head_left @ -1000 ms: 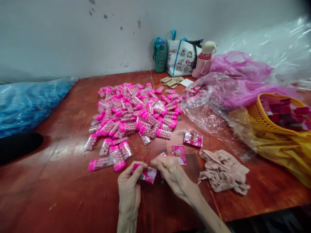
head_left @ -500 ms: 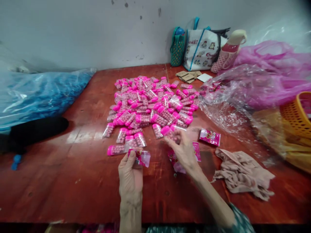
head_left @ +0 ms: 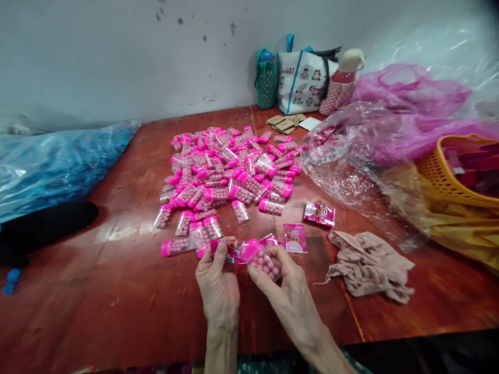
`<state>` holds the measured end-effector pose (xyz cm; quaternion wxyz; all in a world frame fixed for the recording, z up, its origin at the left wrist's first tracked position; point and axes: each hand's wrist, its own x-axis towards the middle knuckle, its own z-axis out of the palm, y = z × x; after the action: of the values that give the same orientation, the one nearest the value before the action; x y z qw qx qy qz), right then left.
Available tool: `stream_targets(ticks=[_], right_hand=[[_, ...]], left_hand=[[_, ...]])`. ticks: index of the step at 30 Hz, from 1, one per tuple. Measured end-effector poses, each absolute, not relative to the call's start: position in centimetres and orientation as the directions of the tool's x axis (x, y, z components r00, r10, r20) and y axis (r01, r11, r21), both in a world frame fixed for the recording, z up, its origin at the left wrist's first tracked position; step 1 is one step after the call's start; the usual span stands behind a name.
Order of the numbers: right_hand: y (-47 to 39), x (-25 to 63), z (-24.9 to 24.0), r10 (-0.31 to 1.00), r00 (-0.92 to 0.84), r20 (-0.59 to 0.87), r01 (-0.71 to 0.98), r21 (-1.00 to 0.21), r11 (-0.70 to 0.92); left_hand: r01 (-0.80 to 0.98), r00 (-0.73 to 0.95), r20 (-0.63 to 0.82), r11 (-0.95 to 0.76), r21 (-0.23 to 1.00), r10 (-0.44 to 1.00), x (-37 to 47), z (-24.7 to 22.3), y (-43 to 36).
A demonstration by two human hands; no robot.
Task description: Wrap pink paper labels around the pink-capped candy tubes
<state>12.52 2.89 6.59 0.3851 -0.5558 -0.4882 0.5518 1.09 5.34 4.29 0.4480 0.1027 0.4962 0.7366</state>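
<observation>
My left hand [head_left: 219,280] pinches a printed pink plastic sleeve [head_left: 228,251] between thumb and fingers. In my right hand [head_left: 283,283] is a clear bottle of pink balls [head_left: 265,262] with a bright pink cap. The capped end points left and meets the right end of the sleeve; whether it is inside, I cannot tell. Beyond both hands lies a heap of similar pink-capped bottles [head_left: 218,166]. Flat printed sleeves [head_left: 295,239] rest on the table just past my right hand, and a stack of sleeves [head_left: 319,214] lies farther right.
A crumpled beige cloth [head_left: 370,265] is on the right of the red table [head_left: 117,322]. Behind it are clear plastic sheeting [head_left: 339,156] and a yellow basket [head_left: 436,166]. A white bag [head_left: 300,83] stands by the wall. Blue material in plastic [head_left: 62,161] lies left, near a black object [head_left: 58,221].
My right hand has picked up a bottle from the near edge of the heap and brought it left and closer, against the sleeve. The view has shifted slightly right.
</observation>
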Motion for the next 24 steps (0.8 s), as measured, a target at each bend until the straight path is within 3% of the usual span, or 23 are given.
stream_targets(ticks=[4,8,15,19,24], right_hand=[[2.9,14.0,6.4,0.94,-0.201,-0.274,0.151,-0.957,-0.247],[3.0,14.6,6.2,0.945,-0.194,-0.265,0.158,-0.959,-0.236],[2.9,13.4,5.3,0.998,-0.035,-0.05,0.346,-0.938,-0.034],[2.8,13.1,4.4,0.993,-0.008,0.117,0.464,-0.879,0.108],[2.7,12.8,3.7,0.978,-0.002,0.21,0.479,-0.858,0.185]], left_hand=[[-0.513,-0.519,-0.248,-0.066,0.856,0.818,1.4,4.4,5.4],[-0.483,-0.504,-0.203,-0.078,0.872,0.84,2.0,4.6,5.5],[-0.688,-0.401,-0.389,0.008,0.725,0.829,3.2,4.3,5.5],[-0.731,-0.325,-0.408,0.047,0.68,0.853,3.8,4.4,5.2],[-0.763,-0.283,-0.462,0.096,0.64,0.84,4.1,4.2,5.0]])
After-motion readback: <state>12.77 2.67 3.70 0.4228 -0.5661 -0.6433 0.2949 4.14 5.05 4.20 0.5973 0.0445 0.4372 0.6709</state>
